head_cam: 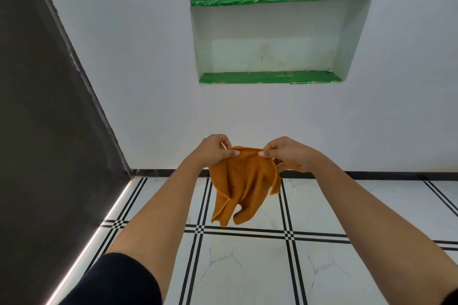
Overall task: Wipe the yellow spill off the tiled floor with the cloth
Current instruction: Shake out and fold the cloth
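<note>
An orange-brown cloth (241, 188) hangs in the air in front of me, above the white tiled floor (247, 267). My left hand (215, 150) pinches its top edge on the left. My right hand (288, 153) pinches the same edge on the right, with a fold of cloth bunched under its palm. The two hands are close together, about a hand's width apart. The cloth droops loosely, crumpled, with its lower corners dangling. No yellow spill shows on the visible floor.
The floor has white marble-look tiles with black double lines. A white wall (148, 82) stands ahead with a recessed niche and green shelves (270, 77). A dark wall (37, 106) runs along the left. A black skirting (371, 175) lines the wall base.
</note>
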{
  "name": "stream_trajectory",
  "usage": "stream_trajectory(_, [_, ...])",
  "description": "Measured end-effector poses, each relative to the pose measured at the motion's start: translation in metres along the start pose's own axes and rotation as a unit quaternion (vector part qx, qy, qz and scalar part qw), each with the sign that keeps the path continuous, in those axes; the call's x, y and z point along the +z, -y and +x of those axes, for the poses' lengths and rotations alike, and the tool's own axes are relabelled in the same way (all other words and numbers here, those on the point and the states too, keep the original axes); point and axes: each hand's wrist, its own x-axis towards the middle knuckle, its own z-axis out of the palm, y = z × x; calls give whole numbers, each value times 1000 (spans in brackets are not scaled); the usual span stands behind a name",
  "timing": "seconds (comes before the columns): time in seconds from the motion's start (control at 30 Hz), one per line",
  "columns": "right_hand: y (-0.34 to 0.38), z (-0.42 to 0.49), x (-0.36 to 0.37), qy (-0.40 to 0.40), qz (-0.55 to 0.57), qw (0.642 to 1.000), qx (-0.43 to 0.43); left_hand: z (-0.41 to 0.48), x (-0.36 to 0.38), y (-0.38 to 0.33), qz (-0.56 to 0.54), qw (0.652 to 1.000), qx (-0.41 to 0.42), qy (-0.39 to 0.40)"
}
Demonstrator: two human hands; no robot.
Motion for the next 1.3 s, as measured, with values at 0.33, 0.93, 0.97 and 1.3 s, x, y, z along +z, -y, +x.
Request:
stream_trajectory(0.33, [25, 11, 17, -100, 203, 974, 10, -20, 23, -3, -344, 938, 3, 42])
stream_trajectory(0.93, [24, 9, 6, -165, 187, 968, 14, -17, 25, -18, -306, 952, -9, -5])
stream_trajectory(0.97, [24, 8, 6, -151, 191, 970, 9, -17, 24, -19, -322, 947, -12, -10])
stream_trajectory(1.3, [27, 7, 11, -91, 251, 963, 20, -9, 35, -32, -376, 925, -42, -27])
